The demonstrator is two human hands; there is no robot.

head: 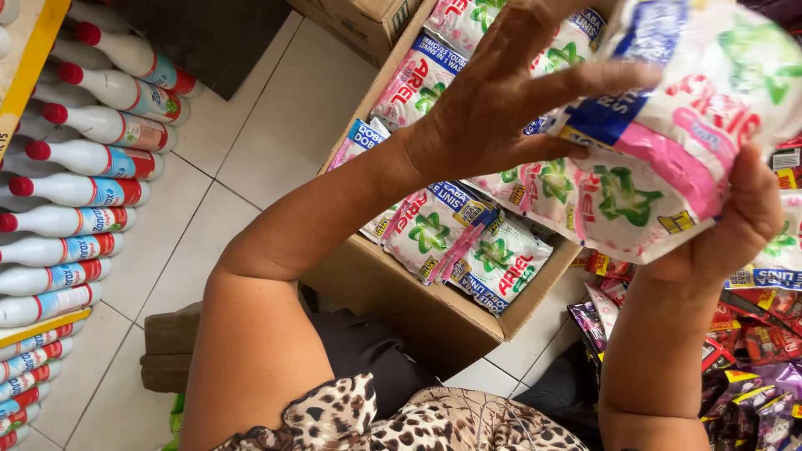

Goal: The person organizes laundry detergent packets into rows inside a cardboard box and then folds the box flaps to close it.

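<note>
**Detergent sachets held above an open box**

Both hands grip a bundle of pink-and-white sachets (668,134): the left hand (493,92) spreads its fingers over the top, the right hand (735,221) clasps it from beneath, above the cardboard box (401,292) of matching packets.

Tiled floor (251,125), cardboard box (418,309) (open), loose sachets (752,351)

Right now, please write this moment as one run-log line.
left hand: on sachet bundle | right hand: grips bundle | below: open carton of sachets
</note>
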